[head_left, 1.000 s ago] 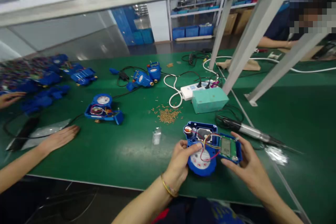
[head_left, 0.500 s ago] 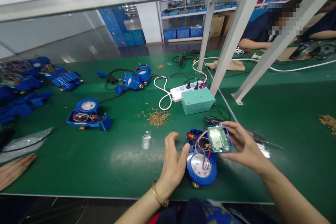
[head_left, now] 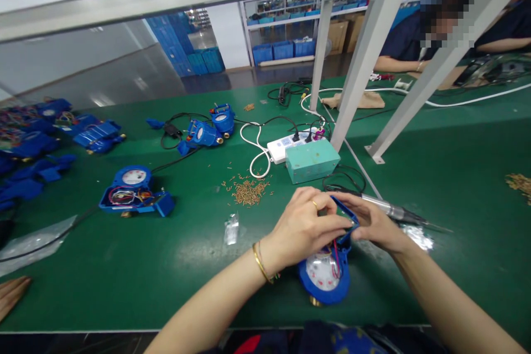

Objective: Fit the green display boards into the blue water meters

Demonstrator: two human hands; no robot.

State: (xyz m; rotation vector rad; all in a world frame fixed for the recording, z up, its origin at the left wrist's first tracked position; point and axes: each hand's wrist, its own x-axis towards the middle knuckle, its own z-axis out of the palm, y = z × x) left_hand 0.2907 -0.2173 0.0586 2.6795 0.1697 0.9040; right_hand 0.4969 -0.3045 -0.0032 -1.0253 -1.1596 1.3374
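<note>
A blue water meter (head_left: 326,282) with a round white dial lies in front of me, its brass fitting toward the table's front edge. Over its far end, my right hand (head_left: 375,222) grips the blue display cover (head_left: 345,210), which is tilted up. My left hand (head_left: 305,224) reaches across the meter, thumb and fingers closed on the same cover's edge. Red wires (head_left: 336,259) run from beneath the cover onto the dial. The circuit board with the screen, and most of the wiring, are hidden by my left hand.
An electric screwdriver (head_left: 390,209) lies beyond my right hand. Loose screws (head_left: 249,192) form a pile near a teal box (head_left: 312,161) and a white power strip (head_left: 277,149). Another open meter (head_left: 130,191) sits left. A co-worker's hand (head_left: 12,294) rests at the left edge.
My left hand has moved right and up from beside the meter onto the cover. The cover has tipped from screen-up to steeply tilted, and its screen no longer shows.
</note>
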